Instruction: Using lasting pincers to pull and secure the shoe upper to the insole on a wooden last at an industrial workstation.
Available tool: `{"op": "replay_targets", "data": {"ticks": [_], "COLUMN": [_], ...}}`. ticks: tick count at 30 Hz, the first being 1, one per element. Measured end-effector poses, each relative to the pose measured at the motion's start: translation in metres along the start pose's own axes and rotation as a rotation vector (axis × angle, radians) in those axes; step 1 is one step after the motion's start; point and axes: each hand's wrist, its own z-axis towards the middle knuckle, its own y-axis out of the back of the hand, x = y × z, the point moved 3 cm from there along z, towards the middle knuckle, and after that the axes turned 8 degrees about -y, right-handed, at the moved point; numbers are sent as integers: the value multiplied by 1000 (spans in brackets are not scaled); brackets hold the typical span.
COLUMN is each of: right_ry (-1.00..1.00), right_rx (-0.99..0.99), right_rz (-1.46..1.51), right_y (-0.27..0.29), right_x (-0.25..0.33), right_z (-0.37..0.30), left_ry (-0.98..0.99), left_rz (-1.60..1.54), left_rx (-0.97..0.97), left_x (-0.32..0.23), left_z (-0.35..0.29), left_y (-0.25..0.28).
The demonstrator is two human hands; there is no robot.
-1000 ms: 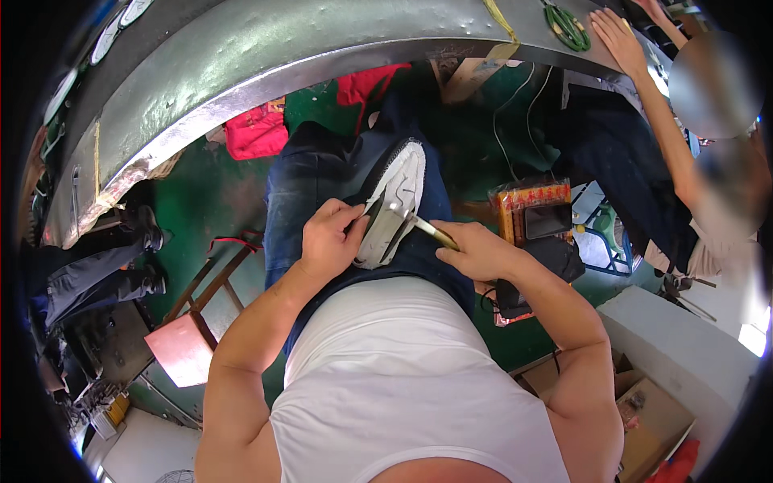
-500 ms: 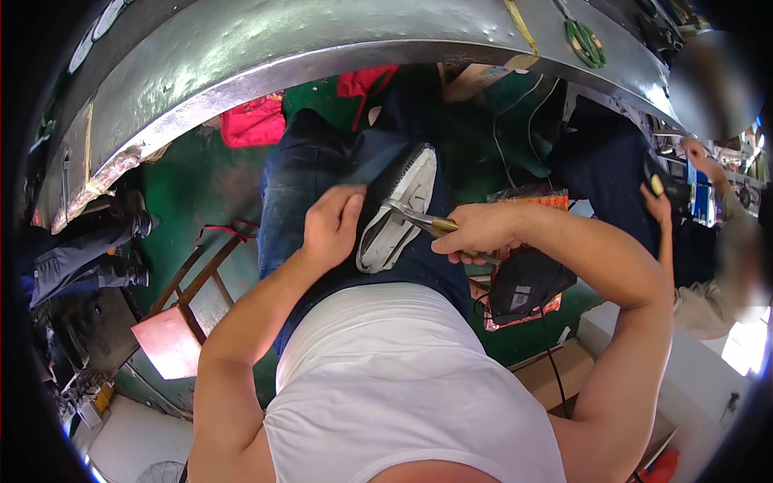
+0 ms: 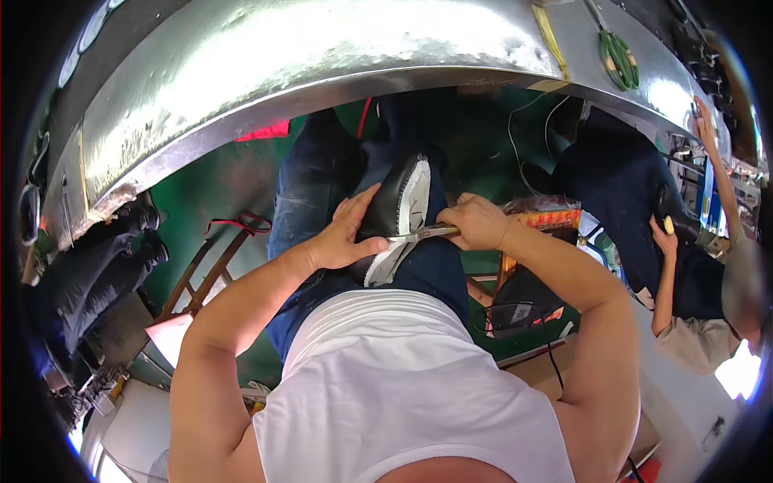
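A shoe [image 3: 415, 197] with a black upper and a pale, unfinished underside lies upright along my lap, the underside turned to the right. My left hand [image 3: 346, 237] grips its left side, fingers spread over the black upper and thumb on the edge near the lower half. Closed around the handles of metal pliers [image 3: 424, 234] is my right hand [image 3: 475, 221]. The pliers lie across the underside, and their jaws meet the shoe's left edge beside my left thumb. Exactly what the jaws pinch is too small to tell.
A shiny metal bench [image 3: 241, 121] curves across the far side, with a coiled green cord [image 3: 618, 64] on it. Right of my legs are an orange package [image 3: 543, 217] and a black bag [image 3: 515, 310]. A wooden stool [image 3: 201, 282] stands left. A co-worker's hand [image 3: 663, 238] shows right.
The pliers have swung to lie more level and moved down to the shoe's left edge. My left hand has shifted right onto the shoe, which stands more upright.
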Motion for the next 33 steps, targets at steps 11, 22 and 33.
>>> {"op": "replay_targets", "data": {"ticks": [11, 22, 33], "right_ry": [-359, -668, -707], "right_rx": [-110, 68, 168], "right_rz": [364, 778, 1315], "right_y": [-16, -10, -10], "right_x": [34, 63, 59], "right_z": [-57, -30, -49], "left_ry": [117, -76, 79], "left_rz": [223, 327, 512], "left_rx": [-124, -421, -267], "left_x": [-27, -17, -41], "left_z": [16, -1, -3], "left_y": [-7, -36, -29]}}
